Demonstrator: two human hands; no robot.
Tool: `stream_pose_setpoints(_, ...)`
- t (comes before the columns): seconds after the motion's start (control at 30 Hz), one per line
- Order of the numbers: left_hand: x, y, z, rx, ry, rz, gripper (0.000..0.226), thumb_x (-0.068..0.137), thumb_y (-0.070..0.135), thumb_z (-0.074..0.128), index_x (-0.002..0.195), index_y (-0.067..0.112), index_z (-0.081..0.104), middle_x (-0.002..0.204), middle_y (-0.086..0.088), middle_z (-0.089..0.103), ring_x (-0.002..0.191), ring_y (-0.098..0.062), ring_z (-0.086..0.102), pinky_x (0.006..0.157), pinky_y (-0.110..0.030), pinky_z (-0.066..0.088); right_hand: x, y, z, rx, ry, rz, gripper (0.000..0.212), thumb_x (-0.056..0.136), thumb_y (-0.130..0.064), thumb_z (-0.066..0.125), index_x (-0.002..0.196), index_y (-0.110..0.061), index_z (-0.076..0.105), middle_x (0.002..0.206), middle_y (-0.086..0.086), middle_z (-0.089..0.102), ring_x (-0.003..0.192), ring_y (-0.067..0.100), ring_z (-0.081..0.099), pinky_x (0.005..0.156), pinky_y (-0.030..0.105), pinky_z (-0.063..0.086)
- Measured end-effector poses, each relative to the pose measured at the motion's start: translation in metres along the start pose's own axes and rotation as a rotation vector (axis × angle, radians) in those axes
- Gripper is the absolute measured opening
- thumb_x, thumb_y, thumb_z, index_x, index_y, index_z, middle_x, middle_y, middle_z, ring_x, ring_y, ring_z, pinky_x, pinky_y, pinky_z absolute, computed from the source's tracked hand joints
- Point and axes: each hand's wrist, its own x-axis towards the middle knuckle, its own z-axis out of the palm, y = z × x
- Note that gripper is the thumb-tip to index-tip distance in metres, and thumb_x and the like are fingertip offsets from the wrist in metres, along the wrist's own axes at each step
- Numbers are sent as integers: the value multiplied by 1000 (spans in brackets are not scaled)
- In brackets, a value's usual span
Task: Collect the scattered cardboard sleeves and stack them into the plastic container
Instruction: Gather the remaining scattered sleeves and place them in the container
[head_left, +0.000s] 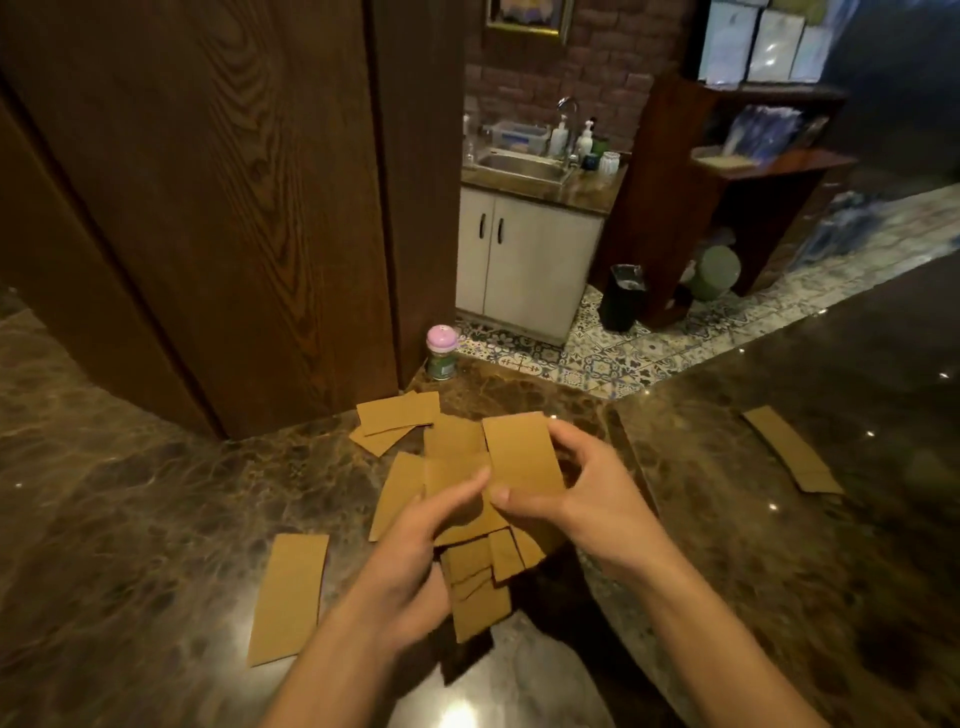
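My right hand (576, 493) pinches a flat brown cardboard sleeve (522, 454), held upright above the counter. My left hand (415, 551) grips a fanned bundle of several sleeves (478, 577) that hang down below it, its thumb touching the sleeve in my right hand. More sleeves lie loose on the marble counter (156, 519): one at the left front (288, 597), a small pile toward the back (397, 415), one beside my left hand (397, 493) and one at the far right (792, 449). No plastic container is in view.
A small jar with a pink lid (441, 351) stands at the counter's back edge beside a dark wooden door (234, 208). Beyond the counter are a patterned tile floor, a white cabinet with a sink (524, 166), a black bin (623, 296) and wooden shelves.
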Motion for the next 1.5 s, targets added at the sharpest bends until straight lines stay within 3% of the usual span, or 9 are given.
stream_pose_setpoints(0.13, -12, -14, 8, -40, 51, 57, 37, 83, 3, 62, 120, -1, 70, 121, -30, 68, 100, -40, 71, 86, -51, 58, -35, -3, -4, -110, 207, -67, 76, 60, -55, 94, 130, -40, 68, 122, -14, 68, 112, 4, 66, 92, 31, 59)
stream_pose_setpoints(0.27, -30, -27, 28, 1, 128, 135, 38, 83, 6, 60, 119, 1, 70, 118, -28, 70, 99, -39, 72, 77, -47, 63, -71, -12, -9, 142, 237, -77, 40, 74, -26, 93, 110, -24, 78, 99, -6, 83, 91, 12, 80, 82, 43, 66)
stream_pose_setpoints(0.5, -60, -48, 35, 23, 84, 102, 58, 76, 11, 72, 133, 4, 61, 129, -29, 64, 112, -43, 66, 80, -49, 60, -116, -14, -17, 288, 331, -70, 14, 92, -23, 76, 102, -15, 79, 89, 4, 83, 81, 21, 81, 72, 41, 67)
stream_pose_setpoints(0.63, -83, -49, 32, 133, 96, 139, 73, 60, 7, 81, 129, 10, 59, 115, -25, 71, 98, -39, 74, 69, -46, 61, -136, -7, -29, 302, 333, -74, 14, 94, -23, 73, 101, -14, 80, 91, 4, 83, 84, 20, 81, 71, 32, 65)
stream_pose_setpoints(0.83, -95, -49, 30, 4, 151, 176, 47, 85, 6, 63, 131, 2, 61, 108, -21, 73, 87, -32, 75, 68, -42, 64, -150, -11, -38, 589, 338, -28, 17, 95, -15, 69, 112, -14, 72, 97, 9, 83, 82, 18, 80, 63, 24, 61)
stream_pose_setpoints(0.97, -92, -59, 44, -26, 133, 172, 58, 80, 6, 71, 136, 2, 56, 128, -26, 64, 107, -39, 67, 82, -48, 61, -155, -16, -25, 603, 232, -9, 30, 91, -13, 73, 120, -17, 66, 106, 5, 81, 95, 21, 79, 77, 37, 64)
stream_pose_setpoints(1.03, -90, -66, 53, -3, 86, 180, 59, 73, 3, 70, 131, 4, 60, 125, -27, 65, 110, -40, 66, 87, -52, 58, -155, -17, -21, 570, 247, -20, 31, 90, -13, 76, 119, -17, 67, 104, 3, 81, 92, 17, 80, 73, 31, 64)
stream_pose_setpoints(1.3, -92, -83, 74, 78, 86, 190, 44, 73, -9, 68, 115, 3, 65, 96, -23, 75, 82, -34, 75, 70, -44, 63, -157, -18, -42, 369, 357, -87, 75, 90, -9, 77, 150, -40, 44, 121, -7, 71, 102, 11, 77, 82, 42, 66)
stream_pose_setpoints(1.5, -83, -85, 77, 38, 139, 239, 33, 73, 2, 71, 106, 8, 71, 100, -19, 75, 91, -32, 73, 77, -45, 56, -150, -16, -48, 582, 484, -100, 46, 96, -16, 70, 136, -33, 55, 119, -3, 73, 99, 9, 76, 78, 31, 64)
